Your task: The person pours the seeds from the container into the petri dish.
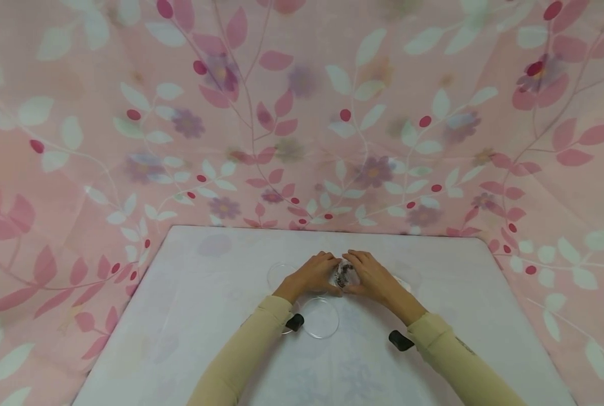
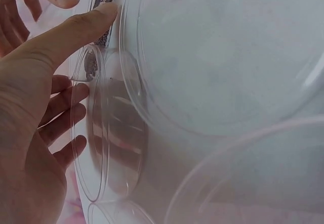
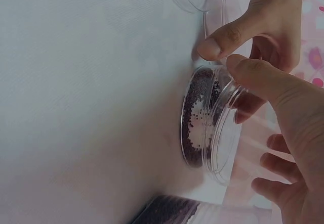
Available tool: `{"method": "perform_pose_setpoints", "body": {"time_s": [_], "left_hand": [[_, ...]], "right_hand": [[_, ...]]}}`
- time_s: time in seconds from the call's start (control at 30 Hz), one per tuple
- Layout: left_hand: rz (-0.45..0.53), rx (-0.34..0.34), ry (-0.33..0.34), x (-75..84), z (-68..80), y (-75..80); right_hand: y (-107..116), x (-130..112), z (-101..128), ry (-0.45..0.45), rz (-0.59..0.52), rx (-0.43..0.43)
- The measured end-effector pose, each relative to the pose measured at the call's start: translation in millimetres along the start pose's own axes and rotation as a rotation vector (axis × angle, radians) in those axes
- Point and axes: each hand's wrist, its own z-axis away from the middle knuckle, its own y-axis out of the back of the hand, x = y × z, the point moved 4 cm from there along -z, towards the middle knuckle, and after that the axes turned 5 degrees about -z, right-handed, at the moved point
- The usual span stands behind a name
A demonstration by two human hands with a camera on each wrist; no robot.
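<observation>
Clear round plastic petri dish holding small dark seeds [image 3: 198, 119] sits mid-desk toward the far edge, between both hands. Left hand [image 1: 313, 274] and right hand [image 1: 370, 276] are together on it, thumbs and fingertips pinching the rim; the clear lid [image 3: 225, 130] looks tilted off one side. Judgement: light, stiff, thin-walled, slick, and the loose seeds spill if tipped, so hold by the rim and keep it level. Empty clear round dishes [image 1: 320, 317] lie nearer on the white desk [image 1: 205, 316].
</observation>
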Motion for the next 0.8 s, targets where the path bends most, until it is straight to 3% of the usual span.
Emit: {"method": "perform_pose_setpoints", "body": {"time_s": [0.53,0.8], "left_hand": [[0.056,0.000,-0.009,-5.3,9.7,2.8],[0.074,-0.001,0.004,-6.3,13.9,5.3]], "right_hand": [[-15,-2,-11,-0.113,0.050,-0.188],[-21,-2,-16,-0.117,0.087,-0.220]]}}
